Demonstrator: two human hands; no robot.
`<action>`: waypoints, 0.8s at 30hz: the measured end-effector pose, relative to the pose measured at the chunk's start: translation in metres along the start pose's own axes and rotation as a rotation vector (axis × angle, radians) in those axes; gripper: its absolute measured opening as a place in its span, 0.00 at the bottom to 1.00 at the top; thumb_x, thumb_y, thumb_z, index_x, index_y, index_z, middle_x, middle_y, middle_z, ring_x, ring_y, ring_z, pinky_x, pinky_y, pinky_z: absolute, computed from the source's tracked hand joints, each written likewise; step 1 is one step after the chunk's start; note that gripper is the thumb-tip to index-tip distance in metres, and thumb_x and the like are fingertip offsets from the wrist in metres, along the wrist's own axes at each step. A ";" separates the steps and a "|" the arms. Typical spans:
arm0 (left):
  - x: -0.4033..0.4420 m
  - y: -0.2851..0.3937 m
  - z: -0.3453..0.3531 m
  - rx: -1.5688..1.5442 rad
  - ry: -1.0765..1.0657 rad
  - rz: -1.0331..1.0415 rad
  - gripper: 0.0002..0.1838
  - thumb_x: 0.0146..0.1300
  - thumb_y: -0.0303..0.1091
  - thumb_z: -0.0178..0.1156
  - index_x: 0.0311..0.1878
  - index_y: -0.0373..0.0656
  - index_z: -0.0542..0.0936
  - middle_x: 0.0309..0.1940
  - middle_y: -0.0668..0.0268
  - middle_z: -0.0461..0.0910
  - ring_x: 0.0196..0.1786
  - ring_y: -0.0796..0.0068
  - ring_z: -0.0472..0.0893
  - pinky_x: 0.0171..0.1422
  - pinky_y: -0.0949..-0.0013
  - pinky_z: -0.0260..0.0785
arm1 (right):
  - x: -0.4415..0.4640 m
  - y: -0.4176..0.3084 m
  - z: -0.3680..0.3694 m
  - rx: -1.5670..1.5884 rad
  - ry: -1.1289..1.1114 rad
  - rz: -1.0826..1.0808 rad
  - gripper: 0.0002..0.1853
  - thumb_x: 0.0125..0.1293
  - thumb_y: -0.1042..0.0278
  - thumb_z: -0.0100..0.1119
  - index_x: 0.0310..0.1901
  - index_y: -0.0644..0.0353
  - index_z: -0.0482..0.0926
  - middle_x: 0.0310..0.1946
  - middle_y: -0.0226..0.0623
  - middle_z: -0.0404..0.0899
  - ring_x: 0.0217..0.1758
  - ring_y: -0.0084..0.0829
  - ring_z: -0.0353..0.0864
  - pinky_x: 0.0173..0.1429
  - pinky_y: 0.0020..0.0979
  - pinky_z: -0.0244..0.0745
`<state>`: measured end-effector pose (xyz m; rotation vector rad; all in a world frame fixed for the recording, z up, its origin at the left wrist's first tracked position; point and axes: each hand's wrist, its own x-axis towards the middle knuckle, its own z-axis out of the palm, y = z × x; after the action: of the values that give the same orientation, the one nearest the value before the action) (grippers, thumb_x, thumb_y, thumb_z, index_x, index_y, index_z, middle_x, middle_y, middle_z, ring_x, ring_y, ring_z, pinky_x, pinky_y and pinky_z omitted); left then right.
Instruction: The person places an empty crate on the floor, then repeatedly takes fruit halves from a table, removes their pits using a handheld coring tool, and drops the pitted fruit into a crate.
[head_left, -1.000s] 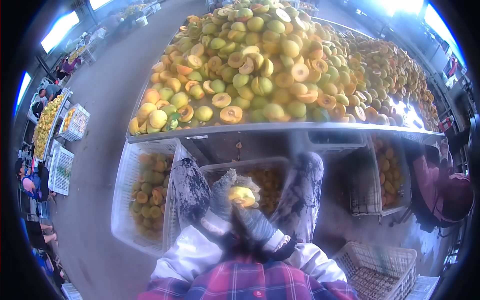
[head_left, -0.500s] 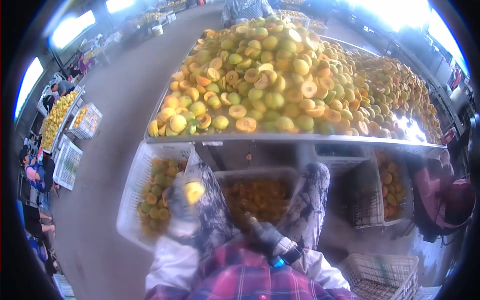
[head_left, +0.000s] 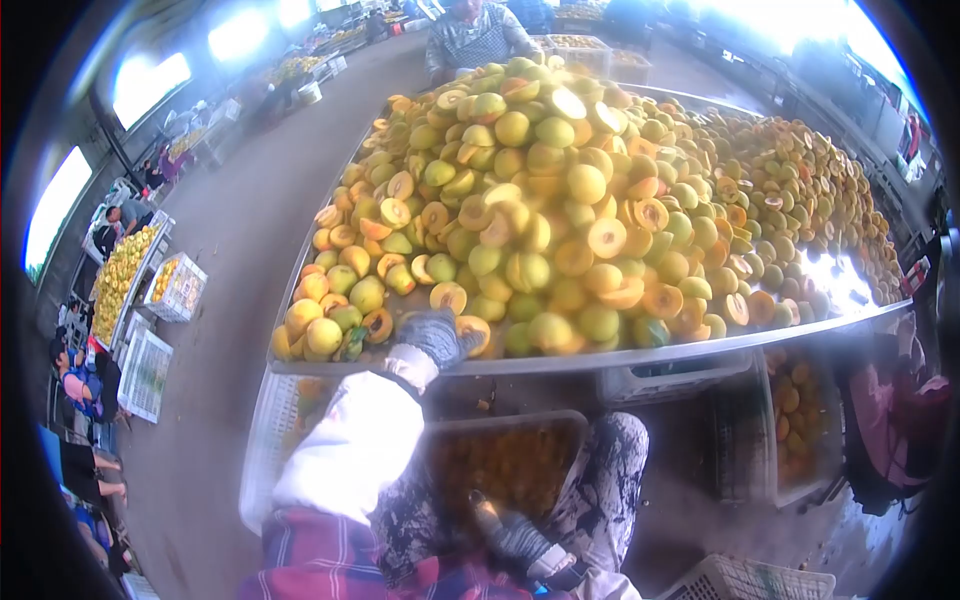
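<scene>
My left hand (head_left: 433, 338), in a grey glove, reaches over the near edge of the fruit-covered table (head_left: 560, 360). Its fingers are closed against a halved yellow fruit (head_left: 473, 334). Another cut half (head_left: 448, 297) lies just beyond them. Low between my knees, my right hand (head_left: 518, 537) is gloved and curled round something; a small pale tip sticks out, too unclear to name. Below that hand's far side stands a crate (head_left: 505, 425) of fruit pieces. A heap of green and yellow fruit (head_left: 510, 215), many pieces halved, covers the table.
A white crate (head_left: 262, 450) stands at my left leg, partly under my sleeve. Another crate of fruit (head_left: 770, 430) is at the right, beside a seated person (head_left: 895, 405). An empty crate (head_left: 745, 580) sits at lower right. Another person (head_left: 480, 40) is across the table.
My left hand has gone from my lap past the left crate, where it held a yellow fruit, up to the table. That fruit is out of it. My right hand stays low. The view has tilted up.
</scene>
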<state>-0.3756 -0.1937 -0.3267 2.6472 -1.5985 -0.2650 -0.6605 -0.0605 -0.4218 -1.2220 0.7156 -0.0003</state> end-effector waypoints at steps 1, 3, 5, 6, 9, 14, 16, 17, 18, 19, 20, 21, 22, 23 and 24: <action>0.002 0.011 0.003 -0.020 -0.006 0.012 0.34 0.58 0.62 0.57 0.52 0.38 0.76 0.46 0.47 0.81 0.50 0.47 0.81 0.55 0.50 0.72 | 0.000 0.000 -0.001 0.010 0.010 -0.010 0.26 0.72 0.50 0.53 0.61 0.62 0.72 0.43 0.42 0.83 0.40 0.32 0.82 0.47 0.34 0.76; 0.005 0.029 0.005 -0.064 -0.021 0.005 0.32 0.57 0.59 0.60 0.54 0.40 0.76 0.46 0.47 0.81 0.51 0.48 0.81 0.55 0.51 0.72 | 0.002 0.003 -0.001 0.027 0.036 -0.036 0.25 0.73 0.50 0.52 0.61 0.62 0.73 0.44 0.42 0.83 0.42 0.31 0.82 0.49 0.33 0.76; 0.004 0.040 0.009 -0.125 -0.025 -0.002 0.30 0.56 0.55 0.62 0.55 0.42 0.75 0.47 0.47 0.81 0.52 0.49 0.81 0.55 0.52 0.73 | 0.005 0.014 -0.001 0.032 0.066 -0.079 0.24 0.74 0.50 0.51 0.61 0.61 0.74 0.46 0.41 0.83 0.44 0.30 0.81 0.50 0.32 0.75; 0.005 0.035 0.018 -0.296 0.122 0.088 0.27 0.54 0.50 0.65 0.53 0.43 0.75 0.46 0.48 0.81 0.51 0.48 0.81 0.55 0.53 0.73 | 0.007 0.022 -0.001 0.030 0.086 -0.112 0.24 0.74 0.50 0.50 0.60 0.61 0.74 0.46 0.41 0.83 0.45 0.30 0.81 0.51 0.32 0.75; -0.006 0.033 0.016 -0.611 0.306 0.201 0.24 0.51 0.37 0.70 0.51 0.42 0.77 0.40 0.53 0.83 0.44 0.53 0.83 0.49 0.59 0.76 | 0.000 0.005 -0.007 0.087 0.071 -0.020 0.22 0.75 0.53 0.49 0.60 0.61 0.74 0.49 0.41 0.82 0.52 0.29 0.79 0.56 0.31 0.73; -0.089 0.008 0.011 -2.034 -0.002 -0.206 0.24 0.59 0.41 0.64 0.55 0.38 0.76 0.41 0.54 0.81 0.37 0.61 0.84 0.35 0.56 0.82 | -0.003 -0.015 -0.011 -0.039 0.280 -0.418 0.18 0.75 0.60 0.50 0.56 0.64 0.75 0.46 0.42 0.82 0.51 0.32 0.79 0.54 0.32 0.74; -0.136 0.025 0.011 -2.098 0.190 -0.190 0.28 0.65 0.50 0.59 0.57 0.37 0.72 0.42 0.51 0.80 0.40 0.57 0.82 0.40 0.55 0.81 | -0.025 -0.064 -0.012 -0.352 0.384 -0.564 0.17 0.75 0.61 0.48 0.55 0.64 0.76 0.45 0.47 0.81 0.49 0.38 0.81 0.51 0.36 0.76; -0.147 0.031 0.030 -2.102 0.189 -0.204 0.28 0.65 0.50 0.59 0.57 0.37 0.72 0.42 0.51 0.80 0.40 0.57 0.82 0.40 0.55 0.81 | -0.033 -0.082 -0.008 -0.125 0.316 -0.574 0.17 0.76 0.61 0.46 0.55 0.65 0.75 0.44 0.51 0.80 0.47 0.46 0.81 0.49 0.37 0.76; -0.152 0.034 0.054 -1.969 0.405 -0.120 0.28 0.66 0.52 0.57 0.56 0.36 0.73 0.41 0.51 0.80 0.40 0.57 0.82 0.39 0.57 0.81 | -0.020 -0.071 -0.012 -0.327 0.324 -0.666 0.17 0.76 0.62 0.45 0.55 0.65 0.75 0.44 0.52 0.80 0.46 0.49 0.80 0.48 0.39 0.76; -0.157 0.034 0.067 -1.819 0.603 -0.037 0.28 0.67 0.54 0.56 0.54 0.36 0.74 0.40 0.52 0.80 0.40 0.58 0.81 0.39 0.59 0.80 | -0.008 -0.059 -0.016 -0.528 0.331 -0.754 0.17 0.75 0.62 0.45 0.55 0.65 0.75 0.43 0.53 0.80 0.45 0.51 0.80 0.47 0.40 0.75; -0.173 0.027 0.029 -2.283 0.005 -0.250 0.26 0.68 0.54 0.54 0.51 0.36 0.76 0.39 0.52 0.80 0.37 0.60 0.81 0.37 0.62 0.79 | -0.012 -0.068 -0.010 -0.527 0.335 -0.741 0.17 0.75 0.62 0.45 0.55 0.65 0.75 0.43 0.53 0.80 0.45 0.51 0.80 0.47 0.40 0.75; -0.174 0.020 0.046 -2.286 -0.009 -0.260 0.26 0.68 0.54 0.54 0.51 0.36 0.76 0.39 0.52 0.80 0.37 0.60 0.81 0.37 0.62 0.79 | -0.017 -0.084 -0.003 -0.483 0.336 -0.668 0.16 0.74 0.65 0.45 0.56 0.65 0.74 0.42 0.53 0.79 0.43 0.52 0.79 0.46 0.41 0.75; -0.169 0.012 0.078 -2.228 0.046 -0.282 0.25 0.68 0.53 0.53 0.50 0.36 0.77 0.38 0.53 0.81 0.36 0.62 0.81 0.38 0.62 0.79 | -0.020 -0.091 0.004 -0.439 0.339 -0.599 0.16 0.73 0.67 0.46 0.57 0.64 0.73 0.41 0.54 0.79 0.41 0.54 0.79 0.45 0.43 0.75; -0.166 0.008 0.099 -2.168 0.101 -0.300 0.25 0.69 0.52 0.53 0.49 0.36 0.78 0.38 0.53 0.81 0.34 0.64 0.81 0.38 0.63 0.78 | -0.018 -0.085 0.007 -0.440 0.348 -0.590 0.16 0.73 0.67 0.46 0.57 0.64 0.73 0.41 0.54 0.79 0.41 0.54 0.79 0.45 0.43 0.75; -0.166 0.008 0.104 -2.289 -0.038 -0.468 0.23 0.69 0.50 0.54 0.46 0.35 0.79 0.35 0.55 0.82 0.30 0.66 0.81 0.40 0.64 0.78 | -0.011 -0.076 0.008 -0.556 0.385 -0.674 0.17 0.71 0.69 0.47 0.58 0.64 0.73 0.40 0.54 0.78 0.40 0.54 0.78 0.45 0.44 0.74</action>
<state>-0.4754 -0.0459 -0.4074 0.8968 0.0700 -1.1214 -0.6372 -0.0782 -0.3507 -1.9860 0.6158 -0.6447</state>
